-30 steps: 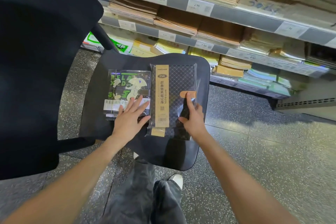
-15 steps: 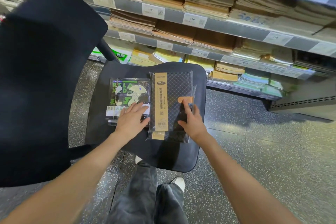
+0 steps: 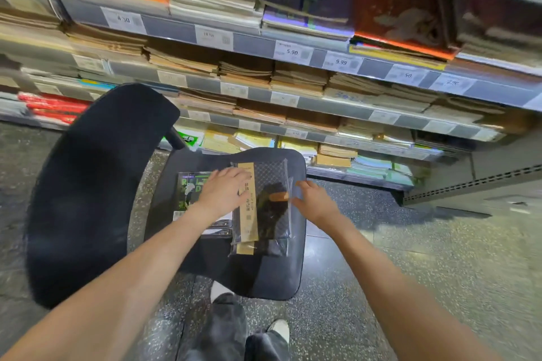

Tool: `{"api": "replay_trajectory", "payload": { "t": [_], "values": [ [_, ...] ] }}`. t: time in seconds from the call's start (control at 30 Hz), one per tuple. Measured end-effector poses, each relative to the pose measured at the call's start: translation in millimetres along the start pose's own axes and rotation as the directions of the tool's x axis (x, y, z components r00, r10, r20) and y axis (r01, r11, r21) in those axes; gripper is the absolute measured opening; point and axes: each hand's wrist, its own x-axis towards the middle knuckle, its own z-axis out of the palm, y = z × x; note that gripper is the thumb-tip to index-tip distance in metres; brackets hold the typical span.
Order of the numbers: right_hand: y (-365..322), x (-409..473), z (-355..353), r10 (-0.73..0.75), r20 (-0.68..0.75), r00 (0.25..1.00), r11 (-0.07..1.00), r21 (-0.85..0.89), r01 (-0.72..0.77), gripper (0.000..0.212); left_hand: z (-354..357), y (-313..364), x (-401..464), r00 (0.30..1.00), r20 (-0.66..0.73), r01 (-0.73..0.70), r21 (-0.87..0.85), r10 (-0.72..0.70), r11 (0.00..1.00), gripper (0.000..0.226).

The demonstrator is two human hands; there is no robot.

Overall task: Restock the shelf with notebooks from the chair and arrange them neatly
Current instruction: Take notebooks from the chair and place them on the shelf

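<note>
we're reaching, left hand flat on wrapped notebook | right hand spread beside it | slick wrap, stiff, we'd be gripping the side edges

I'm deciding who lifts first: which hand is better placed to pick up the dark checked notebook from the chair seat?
Probably the right hand: its open fingers sit at the free right edge of the checked notebook. The left hand lies flat across that notebook's tan band and the green notebook.
</note>
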Motion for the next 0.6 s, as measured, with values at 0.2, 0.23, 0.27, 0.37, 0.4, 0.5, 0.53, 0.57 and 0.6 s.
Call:
{"api": "replay_trajectory", "payload": {
  "t": [0.2,0.23,0.27,0.37,0.4,0.5,0.53,0.57,0.6],
  "values": [
    [-26.9,-14.9,-69.1,-0.027,-0.099,0.995,1.000,-0.015,0.025,0.050,-74.6,20.6,7.6,0.995,-0.082,-0.060,0.011,0.060,0.998,0.052],
    [-30.5,-16.4,-81.0,-0.033,-0.109,0.994,0.999,-0.035,0.029,0.049,-88.9,24.5,8.1,0.993,-0.088,-0.072,0.024,0.074,0.997,0.053],
    [-34.6,-18.3,-93.3,-0.036,-0.113,0.993,0.998,-0.060,0.029,0.048,-103.4,28.4,7.9,0.991,-0.098,-0.085,0.043,0.089,0.995,0.054],
    [-46.8,-24.0,-131.1,-0.031,-0.120,0.992,0.994,-0.110,0.018,0.047,-147.7,40.1,5.8,0.982,-0.134,-0.124,0.067,0.132,0.990,0.054],
    [-51.4,-26.8,-143.9,-0.036,-0.128,0.991,0.993,-0.113,0.021,0.047,-162.0,44.0,5.7,0.978,-0.150,-0.137,0.075,0.147,0.988,0.052],
    [-68.5,-39.8,-186.7,-0.042,-0.186,0.982,0.994,-0.111,0.022,0.047,-206.9,58.7,3.8,0.968,-0.175,-0.167,0.092,0.181,0.982,0.048],
    [-74.8,-45.7,-201.9,-0.052,-0.221,0.974,0.994,-0.109,0.028,0.045,-222.0,64.1,3.1,0.969,-0.167,-0.166,0.095,0.180,0.982,0.049],
    [-80.7,-51.6,-217.1,-0.060,-0.260,0.964,0.994,-0.106,0.033,0.042,-237.9,69.6,2.2,0.974,-0.152,-0.155,0.098,0.169,0.983,0.051],
    [-86.5,-58.2,-232.3,-0.071,-0.304,0.950,0.994,-0.102,0.042,0.040,-253.6,74.4,1.8,0.975,-0.149,-0.149,0.098,0.162,0.984,0.051]
  ]
}}
